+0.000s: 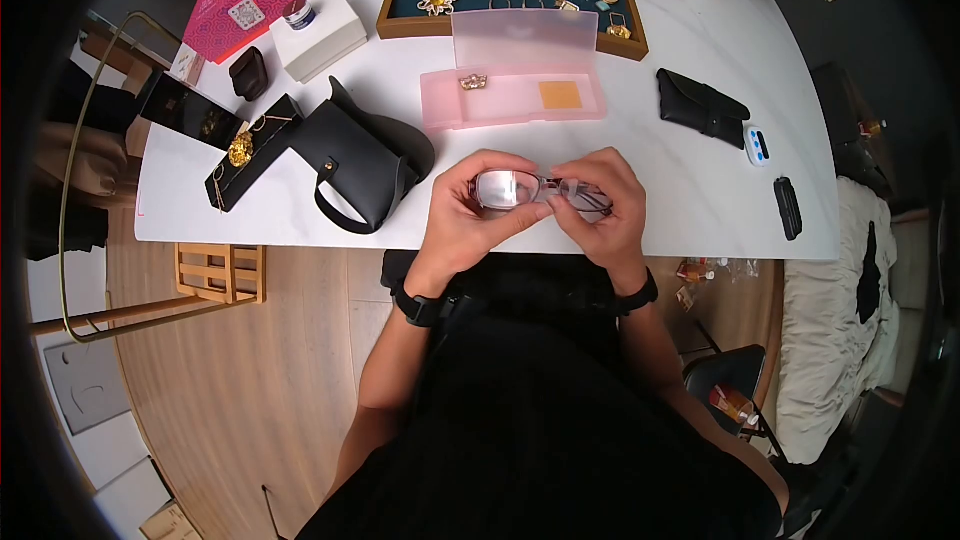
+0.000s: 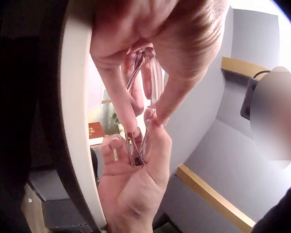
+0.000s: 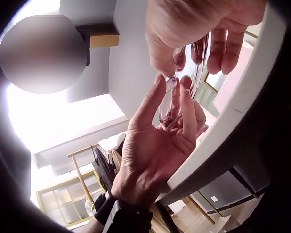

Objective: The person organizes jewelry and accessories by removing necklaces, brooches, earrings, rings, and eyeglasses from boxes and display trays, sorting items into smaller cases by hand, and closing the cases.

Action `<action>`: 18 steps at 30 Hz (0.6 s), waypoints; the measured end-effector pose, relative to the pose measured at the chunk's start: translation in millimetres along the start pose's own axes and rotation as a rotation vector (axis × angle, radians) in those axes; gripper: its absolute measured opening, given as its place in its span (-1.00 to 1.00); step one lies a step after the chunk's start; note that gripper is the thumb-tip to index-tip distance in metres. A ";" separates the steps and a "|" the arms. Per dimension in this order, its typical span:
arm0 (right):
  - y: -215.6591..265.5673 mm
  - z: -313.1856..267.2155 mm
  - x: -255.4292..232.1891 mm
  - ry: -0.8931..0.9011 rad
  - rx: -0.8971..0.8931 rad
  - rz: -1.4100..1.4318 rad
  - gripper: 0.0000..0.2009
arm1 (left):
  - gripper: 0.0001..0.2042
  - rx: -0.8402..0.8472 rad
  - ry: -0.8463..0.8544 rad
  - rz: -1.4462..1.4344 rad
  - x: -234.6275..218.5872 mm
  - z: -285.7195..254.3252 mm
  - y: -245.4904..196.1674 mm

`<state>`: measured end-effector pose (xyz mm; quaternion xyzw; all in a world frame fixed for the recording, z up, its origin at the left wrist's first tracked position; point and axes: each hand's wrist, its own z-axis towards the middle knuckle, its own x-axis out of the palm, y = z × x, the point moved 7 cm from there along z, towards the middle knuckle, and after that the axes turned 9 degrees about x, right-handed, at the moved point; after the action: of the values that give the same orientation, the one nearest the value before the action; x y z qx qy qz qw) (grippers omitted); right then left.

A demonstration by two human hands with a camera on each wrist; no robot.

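Glasses (image 1: 540, 192), held just over the near edge of the white tabletop (image 1: 680, 190), between both hands. The left hand (image 1: 468, 212) pinches one lens end, thumb and fingers curled round the rim; the right hand (image 1: 605, 208) closes its grip on the other end. Best handled by the frame, pads off the lenses. Beyond lie an open pink case (image 1: 515, 80) and a black pouch (image 1: 362, 162).

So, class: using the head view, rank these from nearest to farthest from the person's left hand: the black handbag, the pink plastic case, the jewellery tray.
1. black handbag, just left of the left hand
2. pink plastic case, beyond the hands, mid-table
3. jewellery tray, at the table's far edge
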<state>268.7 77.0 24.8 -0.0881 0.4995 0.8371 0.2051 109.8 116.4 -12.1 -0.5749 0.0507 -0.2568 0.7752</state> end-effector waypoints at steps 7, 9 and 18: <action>-11.8 -5.9 0.0 -0.008 0.110 0.075 -0.70 | -0.64 -0.020 0.008 -0.015 2.5 1.3 -2.5; -13.2 -5.7 0.6 -0.013 0.104 0.088 -0.66 | -0.65 -0.005 -0.031 -0.009 0.9 0.4 -3.1; -21.5 -10.9 3.8 0.063 0.223 0.376 -0.68 | -0.65 0.042 -0.061 0.056 -2.1 -0.5 -5.9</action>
<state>273.9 77.5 1.0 0.0037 0.6029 0.7969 0.0383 105.9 115.7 -7.3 -0.5643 0.0376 -0.2186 0.7952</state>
